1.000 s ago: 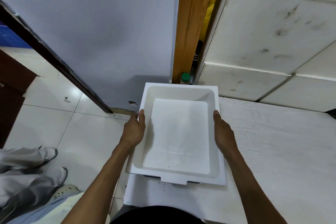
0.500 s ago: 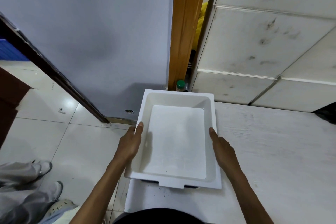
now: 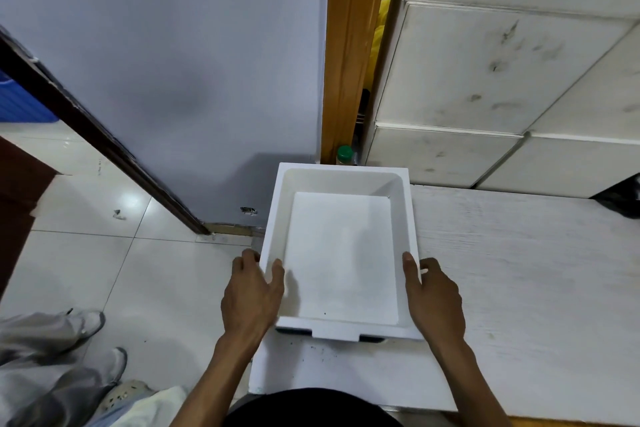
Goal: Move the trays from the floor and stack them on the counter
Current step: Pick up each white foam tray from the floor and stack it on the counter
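A white rectangular tray [image 3: 341,184] rests at the left end of the white counter [image 3: 519,270], with a dark edge of something showing under its near rim. My left hand [image 3: 251,295] grips the tray's left rim, thumb inside the wall and fingers outside. On the right rim sits my right hand [image 3: 433,298], thumb over the edge and fingers along the outer side. The tray is empty inside.
A green-capped bottle [image 3: 344,154] stands just behind the tray beside a wooden door frame [image 3: 353,45]. White tiled wall [image 3: 485,80] rises behind the counter. Another person's legs and shoes [image 3: 79,367] are on the tiled floor at lower left. A blue bin [image 3: 20,104] sits far left.
Both hands have slid back along the tray's side rims toward its near end. The tray stays at the counter's left end.
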Demonstrator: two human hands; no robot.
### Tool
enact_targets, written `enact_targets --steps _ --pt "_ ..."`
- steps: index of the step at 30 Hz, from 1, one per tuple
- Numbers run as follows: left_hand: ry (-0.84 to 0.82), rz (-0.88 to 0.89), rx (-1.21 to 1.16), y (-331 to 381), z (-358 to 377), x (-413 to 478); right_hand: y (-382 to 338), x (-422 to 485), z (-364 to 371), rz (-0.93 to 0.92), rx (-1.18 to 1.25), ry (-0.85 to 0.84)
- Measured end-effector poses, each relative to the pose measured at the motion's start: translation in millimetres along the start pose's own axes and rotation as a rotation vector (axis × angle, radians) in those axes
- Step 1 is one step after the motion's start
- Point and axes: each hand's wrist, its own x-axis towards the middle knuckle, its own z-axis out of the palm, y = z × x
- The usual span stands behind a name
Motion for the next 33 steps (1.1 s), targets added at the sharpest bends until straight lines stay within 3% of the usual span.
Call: enact_targets --steps 4,17,24,33 --pt "0.058 0.126 0.039 3.5 -6.8 5.0 -2.9 -5.1 -1.7 -0.103 -0.071 0.169" --pt "-0.202 -0.095 -0.075 2.0 -29.4 29.3 -3.6 -0.2 -8.1 -0.014 -0.075 0.069" --pt "-0.177 -0.06 -0.142 3.3 -33.6 27.6 -6.8 6.1 -15.8 -0.01 -0.069 -0.054" --pt "-0.07 -0.01 0.061 11.0 -32.7 20.5 -15.5 3.3 -25.3 -0.067 -0.108 -0.039"
